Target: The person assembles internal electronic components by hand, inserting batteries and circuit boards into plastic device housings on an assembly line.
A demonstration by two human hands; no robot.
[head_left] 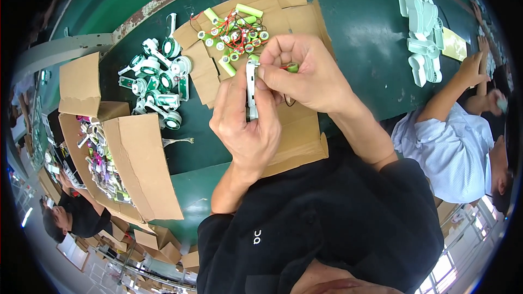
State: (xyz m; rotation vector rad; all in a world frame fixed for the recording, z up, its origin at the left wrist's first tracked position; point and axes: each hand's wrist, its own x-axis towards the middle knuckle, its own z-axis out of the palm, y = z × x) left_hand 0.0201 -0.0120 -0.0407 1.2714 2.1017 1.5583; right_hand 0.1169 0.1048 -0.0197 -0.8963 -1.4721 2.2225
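Observation:
My left hand (248,125) is closed around a slim white plastic housing (251,90), held upright over the cardboard sheet. At the top end of that housing, my right hand (305,73) pinches with thumb and forefinger. A green battery cell (293,68) with a red wire sits in the curl of the right hand, and a dark wire loops out below. What lies exactly between the pinching fingertips is hidden. Just beyond both hands, a pile of green battery cells (248,10) with red and black wires rests on the flattened cardboard (299,139).
White and green fan-like parts (158,81) are heaped at left. Nearer left stands an open carton (144,169) of small mixed parts. Pale green plastic shells (424,32) are stacked at far right by a yellow sheet (454,44). Co-workers sit on the right and left.

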